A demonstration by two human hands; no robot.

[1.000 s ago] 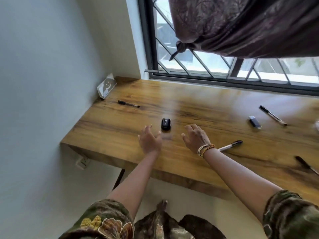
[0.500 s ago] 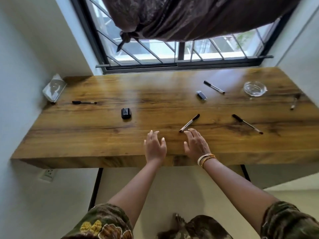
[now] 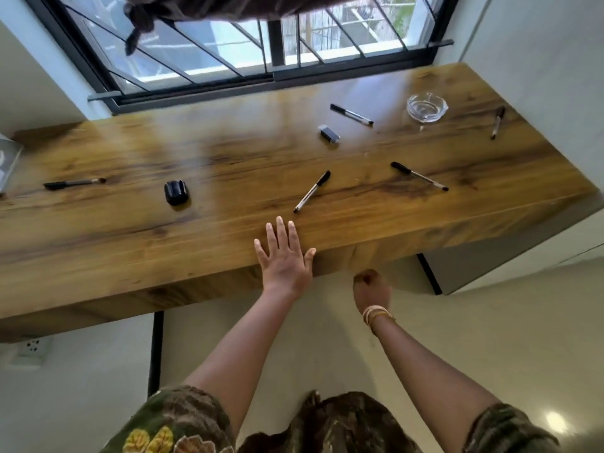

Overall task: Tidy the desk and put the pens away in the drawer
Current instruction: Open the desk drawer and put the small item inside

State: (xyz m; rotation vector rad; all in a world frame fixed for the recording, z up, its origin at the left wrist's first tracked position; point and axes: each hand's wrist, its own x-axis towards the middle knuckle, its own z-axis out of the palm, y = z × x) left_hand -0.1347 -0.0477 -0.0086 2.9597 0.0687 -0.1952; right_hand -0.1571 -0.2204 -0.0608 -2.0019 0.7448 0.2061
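Note:
Several black-capped pens lie scattered on the wooden desk [image 3: 130, 243]: one at the far left [image 3: 75, 183], one in the middle [image 3: 312, 191], one right of it [image 3: 419, 175], one near the window [image 3: 351, 114], and one at the far right [image 3: 497, 122]. My left hand [image 3: 284, 256] rests flat on the desk's front edge, fingers spread, just below the middle pen. My right hand [image 3: 371, 286] is below the desk's front panel [image 3: 366, 256]. Its fingers curl up under the panel's lower edge and are hidden there.
A small black case [image 3: 176, 192] sits left of centre, and a small grey-and-black block [image 3: 328, 133] lies behind the middle pen. A glass ashtray [image 3: 426, 106] stands at the back right. A black desk leg [image 3: 155, 348] and a wall socket [image 3: 32, 346] are below left.
My right hand has dropped off the desktop and gone under the front panel's lower edge. My left hand stays flat at the front edge. The view has shifted right.

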